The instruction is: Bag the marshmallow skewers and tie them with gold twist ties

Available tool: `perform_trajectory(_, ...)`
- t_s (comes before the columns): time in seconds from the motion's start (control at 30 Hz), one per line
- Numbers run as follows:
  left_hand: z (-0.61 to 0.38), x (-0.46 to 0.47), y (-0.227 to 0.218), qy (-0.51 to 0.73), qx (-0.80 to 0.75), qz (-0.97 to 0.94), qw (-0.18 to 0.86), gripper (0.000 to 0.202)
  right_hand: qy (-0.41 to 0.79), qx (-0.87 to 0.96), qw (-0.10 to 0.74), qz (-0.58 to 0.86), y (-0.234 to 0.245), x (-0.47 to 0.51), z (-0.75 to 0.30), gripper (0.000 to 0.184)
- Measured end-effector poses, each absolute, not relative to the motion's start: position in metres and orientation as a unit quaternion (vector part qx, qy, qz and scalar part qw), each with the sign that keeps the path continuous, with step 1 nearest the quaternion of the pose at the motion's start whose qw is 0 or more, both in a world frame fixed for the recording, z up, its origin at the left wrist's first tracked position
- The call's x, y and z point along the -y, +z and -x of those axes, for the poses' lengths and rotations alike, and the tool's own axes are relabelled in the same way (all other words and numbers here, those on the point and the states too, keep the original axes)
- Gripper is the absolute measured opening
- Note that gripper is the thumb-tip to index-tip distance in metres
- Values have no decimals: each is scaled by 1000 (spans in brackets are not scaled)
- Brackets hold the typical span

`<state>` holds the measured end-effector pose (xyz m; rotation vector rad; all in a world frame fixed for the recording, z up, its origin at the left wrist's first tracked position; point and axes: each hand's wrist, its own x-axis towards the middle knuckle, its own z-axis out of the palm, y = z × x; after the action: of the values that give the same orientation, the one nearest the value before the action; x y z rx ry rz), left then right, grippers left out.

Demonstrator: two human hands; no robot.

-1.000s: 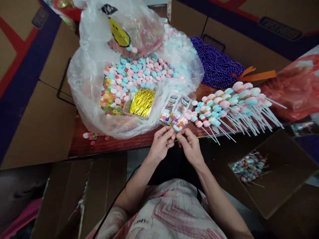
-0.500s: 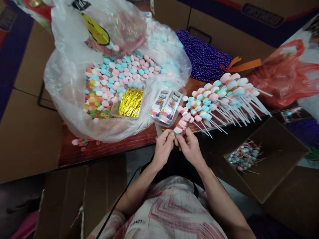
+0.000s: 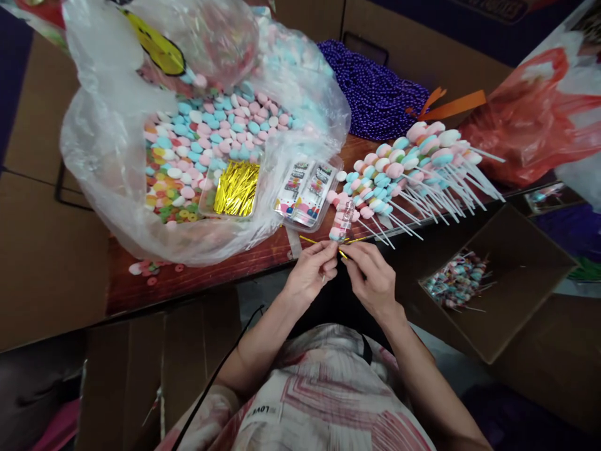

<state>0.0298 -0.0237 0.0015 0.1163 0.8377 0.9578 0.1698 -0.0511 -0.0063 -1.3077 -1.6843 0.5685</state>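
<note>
Pinch the gold twist tie [image 3: 328, 242] between left hand [image 3: 310, 270] and right hand [image 3: 370, 279]; wind it snugly beneath the wrapped candy skewer [image 3: 342, 219].

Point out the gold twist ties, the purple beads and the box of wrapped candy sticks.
gold twist ties [image 3: 231, 188]: head view, middle of the bundle in its clear tray.
purple beads [image 3: 373, 94]: head view, centre of the heap.
box [image 3: 530, 250]: head view, bare inner wall.

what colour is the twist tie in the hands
Gold, a thin metallic twist tie pinched between both hands, seen in the head view.
</note>
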Motion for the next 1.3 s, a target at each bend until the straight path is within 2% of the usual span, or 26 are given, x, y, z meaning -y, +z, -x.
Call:
perform_trajectory(0.17, -46, 34, 7, 423, -376, -79, 821, 40, 86, 712, 465, 519, -13, 56, -182, 16)
perform_trajectory(0.3, -57, 41, 6, 415, -372, -125, 821, 38, 47, 703, 471, 530, -15, 61, -181, 15)
perform_trajectory(0.43, -63, 43, -1, 390, -349, -185, 832, 46, 154, 611, 485, 606, -12, 71, -180, 12)
perform_trajectory(0.53, -63, 45, -2, 428, -353, -332, 763, 53, 255, 518, 489, 654, -6, 81, -187, 11)
perform_trajectory(0.63, -62, 49, -2, 408, -399, -465, 676, 63, 286, 464, 486, 683, 0, 88, -195, 15)
perform_trajectory(0.7, -65, 51, -5, 364, -433, -468, 679, 64, 285, 448, 489, 692, 3, 93, -196, 16)
perform_trajectory(0.77, -68, 52, -8, 323, -433, -442, 716, 60, 283, 441, 490, 696, 5, 98, -195, 18)
perform_trajectory(0.9, -73, 56, -14, 325, -371, -424, 760, 35, 318, 391, 480, 718, 6, 113, -196, 24)
perform_trajectory(1.0, -79, 62, -20, 353, -378, -458, 723, 26, 353, 347, 453, 742, 5, 129, -201, 29)
perform_trajectory(1.13, -89, 67, -31, 354, -386, -525, 671, 16, 403, 346, 408, 742, -1, 150, -202, 26)
perform_trajectory(1.2, -92, 64, -32, 334, -357, -581, 651, 15, 416, 312, 441, 731, -7, 157, -201, 30)
perform_trajectory(1.3, -89, 49, -25, 336, -321, -648, 603, 16, 422, 190, 550, 695, -14, 158, -210, 25)
